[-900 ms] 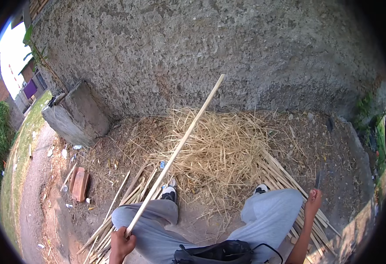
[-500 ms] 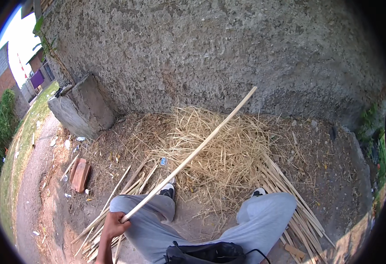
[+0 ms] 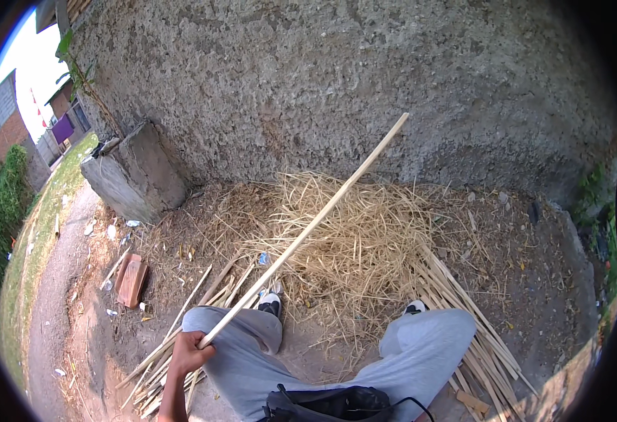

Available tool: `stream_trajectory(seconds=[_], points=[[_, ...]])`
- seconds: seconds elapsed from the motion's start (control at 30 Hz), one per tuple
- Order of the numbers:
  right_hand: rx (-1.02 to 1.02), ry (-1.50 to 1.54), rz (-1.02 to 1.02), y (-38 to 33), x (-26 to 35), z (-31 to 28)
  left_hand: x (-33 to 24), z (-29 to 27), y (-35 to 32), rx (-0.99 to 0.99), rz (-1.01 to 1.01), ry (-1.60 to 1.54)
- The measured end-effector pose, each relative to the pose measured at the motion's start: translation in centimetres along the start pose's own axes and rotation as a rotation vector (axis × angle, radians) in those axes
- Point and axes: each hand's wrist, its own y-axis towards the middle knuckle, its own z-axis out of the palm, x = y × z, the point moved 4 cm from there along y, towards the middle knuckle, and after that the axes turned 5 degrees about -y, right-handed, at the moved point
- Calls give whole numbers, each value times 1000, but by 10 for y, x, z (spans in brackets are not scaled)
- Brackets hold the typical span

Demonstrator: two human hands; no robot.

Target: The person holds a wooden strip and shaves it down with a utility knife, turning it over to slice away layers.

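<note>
Pale wood stick (image 3: 315, 221) slants up to right, crossing in front of left knee (image 3: 198, 320) and straw pile (image 3: 375, 257). Left hand (image 3: 191, 354) closed round its low end. Right hand out of sight, cannot tell its grip. More sticks (image 3: 478, 330) lie beside both legs (image 3: 428, 348). Grey wall (image 3: 364, 84) behind straw.
</note>
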Motion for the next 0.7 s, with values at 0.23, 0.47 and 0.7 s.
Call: stream_trajectory(seconds=[0.23,0.47,0.7], points=[[6,1,2,1,5,1,-5,1,0,20,0,-19],[11,-5,4,5,8,1,-8,2,3,27,-15,9],[21,1,9,7,11,2,-6,3,2,16,-2,30]])
